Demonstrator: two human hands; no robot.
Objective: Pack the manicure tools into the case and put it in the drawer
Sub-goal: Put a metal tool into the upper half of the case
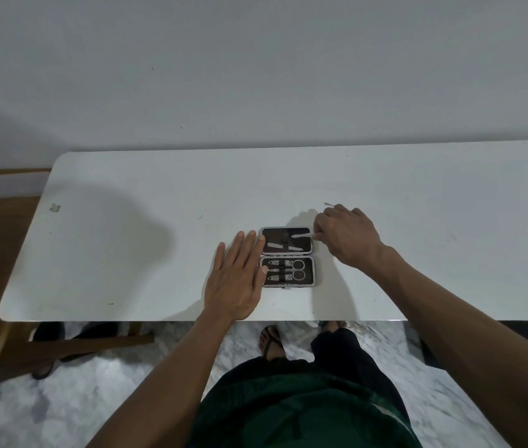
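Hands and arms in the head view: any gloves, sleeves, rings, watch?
Left hand and right hand are both bare: no gloves, and no rings, watch or wristband that I can make out. Both forearms are uncovered right down to the frame edge, so no sleeves show.

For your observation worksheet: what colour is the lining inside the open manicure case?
Black, with a silver-grey rim, seen in the head view: manicure case.
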